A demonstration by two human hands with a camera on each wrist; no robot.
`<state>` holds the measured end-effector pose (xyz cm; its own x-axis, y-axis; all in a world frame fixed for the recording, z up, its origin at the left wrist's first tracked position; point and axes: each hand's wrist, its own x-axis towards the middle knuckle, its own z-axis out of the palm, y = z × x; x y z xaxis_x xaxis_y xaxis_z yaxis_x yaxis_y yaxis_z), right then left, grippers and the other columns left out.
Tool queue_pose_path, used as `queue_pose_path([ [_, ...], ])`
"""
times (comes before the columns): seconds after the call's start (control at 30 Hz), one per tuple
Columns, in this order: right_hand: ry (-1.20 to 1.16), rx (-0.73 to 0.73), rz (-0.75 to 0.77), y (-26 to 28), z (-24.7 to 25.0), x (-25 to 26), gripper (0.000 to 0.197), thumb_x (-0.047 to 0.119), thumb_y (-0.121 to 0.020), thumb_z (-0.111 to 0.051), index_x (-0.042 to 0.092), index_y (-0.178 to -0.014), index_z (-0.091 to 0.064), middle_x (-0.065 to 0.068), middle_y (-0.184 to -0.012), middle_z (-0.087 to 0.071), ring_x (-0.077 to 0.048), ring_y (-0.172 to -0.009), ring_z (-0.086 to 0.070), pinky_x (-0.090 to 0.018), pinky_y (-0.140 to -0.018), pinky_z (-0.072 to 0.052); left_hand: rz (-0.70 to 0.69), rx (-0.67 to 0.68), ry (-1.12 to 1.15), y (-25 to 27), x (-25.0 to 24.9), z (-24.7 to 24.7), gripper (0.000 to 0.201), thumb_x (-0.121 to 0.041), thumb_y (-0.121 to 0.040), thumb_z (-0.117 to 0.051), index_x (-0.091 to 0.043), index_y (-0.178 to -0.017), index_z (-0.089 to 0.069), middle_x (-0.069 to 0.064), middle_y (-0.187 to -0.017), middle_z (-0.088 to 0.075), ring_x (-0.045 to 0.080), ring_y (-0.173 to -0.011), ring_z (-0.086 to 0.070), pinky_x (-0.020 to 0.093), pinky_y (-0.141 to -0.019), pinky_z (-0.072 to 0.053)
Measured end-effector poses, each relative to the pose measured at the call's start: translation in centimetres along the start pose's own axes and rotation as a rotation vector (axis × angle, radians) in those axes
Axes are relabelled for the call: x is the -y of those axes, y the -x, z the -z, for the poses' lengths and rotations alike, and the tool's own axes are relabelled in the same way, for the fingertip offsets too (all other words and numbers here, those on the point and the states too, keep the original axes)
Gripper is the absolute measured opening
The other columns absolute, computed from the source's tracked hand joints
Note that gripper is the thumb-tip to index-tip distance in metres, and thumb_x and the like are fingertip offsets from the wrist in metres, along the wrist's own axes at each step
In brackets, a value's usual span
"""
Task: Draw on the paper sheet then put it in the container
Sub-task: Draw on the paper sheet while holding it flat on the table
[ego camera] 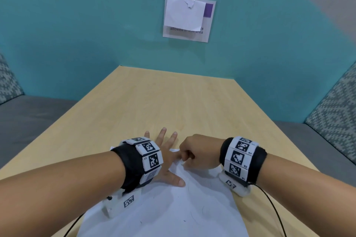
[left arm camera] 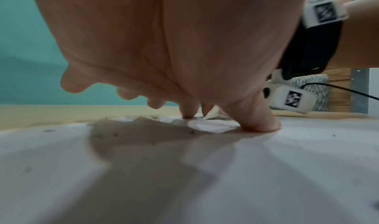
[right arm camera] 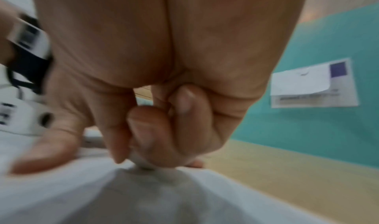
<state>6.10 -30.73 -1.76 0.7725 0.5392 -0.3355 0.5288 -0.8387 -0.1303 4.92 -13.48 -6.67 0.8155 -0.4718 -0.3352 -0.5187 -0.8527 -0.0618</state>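
Note:
A white paper sheet (ego camera: 173, 209) with faint pen marks lies on the near part of the wooden table (ego camera: 163, 102). My left hand (ego camera: 165, 154) lies flat on the sheet's far left part, fingers spread; in the left wrist view its thumb (left arm camera: 260, 122) presses the paper (left arm camera: 184, 178) down. Just to its right, my right hand (ego camera: 194, 155) is curled at the sheet's far edge. In the right wrist view, the right hand (right arm camera: 156, 130) pinches a bunched bit of paper (right arm camera: 143, 195) between thumb and fingers, lifting a crease. No pen or container shows.
A teal wall stands behind the table and carries a sign (ego camera: 188, 17) partly covered by a white note. Grey seats with patterned cushions (ego camera: 335, 113) flank the table on both sides. Black cables (ego camera: 275, 211) trail from both wrist units over the table's near part.

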Motion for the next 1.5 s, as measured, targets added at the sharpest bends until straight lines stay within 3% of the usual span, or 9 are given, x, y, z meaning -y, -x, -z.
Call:
queue_pose_path([
  [0.17, -0.004, -0.032, -0.064, -0.4, 0.8, -0.8, 0.018, 0.025, -0.088, -0.062, 0.008, -0.092, -0.067, -0.006, -0.084, -0.067, -0.024, -0.075, -0.060, -0.036, -0.072, -0.052, -0.001, 0.008, 0.018, -0.2, -0.1, 0.0, 0.102, -0.090, -0.074, -0.043, -0.058, -0.147, 0.020, 0.001, -0.161, 0.032, 0.036, -0.142, 0.039, 0.075, -0.106, 0.016],
  [0.3, 0.024, 0.006, 0.009, -0.2, -0.2, 0.1, 0.012, 0.026, -0.089, -0.062, 0.015, -0.086, -0.062, -0.003, -0.084, -0.065, -0.024, -0.077, -0.060, -0.036, -0.074, -0.052, 0.003, -0.015, 0.019, 0.0, 0.0, -0.1, 0.096, -0.089, -0.075, -0.043, -0.056, -0.152, 0.005, 0.001, -0.162, 0.030, 0.036, -0.143, 0.038, 0.073, -0.107, 0.017],
  [0.43, -0.034, -0.039, -0.075, -0.1, 1.0, -1.2, 0.016, 0.026, -0.088, -0.064, 0.011, -0.092, -0.067, -0.005, -0.085, -0.067, -0.023, -0.077, -0.060, -0.034, -0.071, -0.050, 0.002, 0.013, 0.014, 0.0, -0.1, 0.2, 0.102, -0.090, -0.074, -0.042, -0.057, -0.148, 0.020, 0.002, -0.162, 0.031, 0.036, -0.143, 0.038, 0.075, -0.106, 0.015],
  [0.57, -0.016, 0.051, 0.081, 1.1, -1.1, 1.1, 0.021, 0.025, -0.086, -0.062, 0.007, -0.094, -0.068, -0.011, -0.085, -0.070, -0.029, -0.076, -0.064, -0.040, -0.071, -0.054, 0.004, -0.010, 0.010, 0.1, -0.1, -0.2, 0.098, -0.089, -0.075, -0.042, -0.053, -0.152, 0.007, 0.002, -0.162, 0.030, 0.036, -0.142, 0.039, 0.073, -0.107, 0.017],
  [0.7, -0.059, -0.020, -0.017, 1.2, 0.3, -0.8, 0.017, 0.028, -0.088, -0.064, 0.013, -0.095, -0.067, 0.003, -0.078, -0.063, -0.018, -0.072, -0.057, -0.034, -0.071, -0.051, 0.009, 0.014, -0.008, 0.1, -0.1, 0.0, 0.101, -0.090, -0.075, -0.040, -0.053, -0.151, 0.016, 0.003, -0.163, 0.030, 0.037, -0.143, 0.037, 0.075, -0.107, 0.014],
  [0.87, -0.062, 0.047, 0.081, 2.6, -1.2, 1.2, 0.020, 0.022, -0.087, -0.061, 0.003, -0.091, -0.065, -0.016, -0.084, -0.068, -0.023, -0.065, -0.053, -0.038, -0.064, -0.050, -0.017, 0.015, 0.019, 0.5, 0.0, 0.1, 0.099, -0.090, -0.075, -0.040, -0.057, -0.147, 0.020, 0.003, -0.162, 0.030, 0.037, -0.143, 0.037, 0.076, -0.107, 0.013],
  [1.0, -0.062, -0.034, -0.067, 1.8, 0.3, -1.6, 0.012, 0.028, -0.089, -0.064, 0.016, -0.089, -0.062, 0.008, -0.076, -0.058, -0.011, -0.066, -0.051, -0.024, -0.061, -0.041, 0.004, 0.037, -0.008, 0.1, 0.0, 0.0, 0.103, -0.093, -0.073, -0.038, -0.053, -0.150, 0.018, 0.002, -0.162, 0.030, 0.036, -0.142, 0.038, 0.076, -0.106, 0.014],
  [1.13, -0.047, 0.023, 0.023, 2.0, -0.1, -0.5, 0.010, 0.022, -0.090, -0.061, 0.018, -0.082, -0.062, -0.003, -0.074, -0.057, -0.016, -0.066, -0.048, -0.027, -0.060, -0.039, -0.005, 0.037, 0.000, 0.1, 0.2, -0.1, 0.102, -0.092, -0.073, -0.039, -0.056, -0.147, 0.022, 0.002, -0.162, 0.030, 0.036, -0.142, 0.038, 0.076, -0.106, 0.015],
  [1.5, -0.068, -0.052, -0.100, 1.0, 0.9, -3.3, 0.009, 0.026, -0.090, -0.065, 0.018, -0.089, -0.062, 0.013, -0.072, -0.052, -0.006, -0.063, -0.047, -0.019, -0.056, -0.036, 0.010, 0.072, -0.016, 0.1, 0.1, 0.2, 0.104, -0.093, -0.072, -0.037, -0.051, -0.152, 0.017, 0.000, -0.162, 0.031, 0.034, -0.142, 0.039, 0.075, -0.107, 0.015],
])
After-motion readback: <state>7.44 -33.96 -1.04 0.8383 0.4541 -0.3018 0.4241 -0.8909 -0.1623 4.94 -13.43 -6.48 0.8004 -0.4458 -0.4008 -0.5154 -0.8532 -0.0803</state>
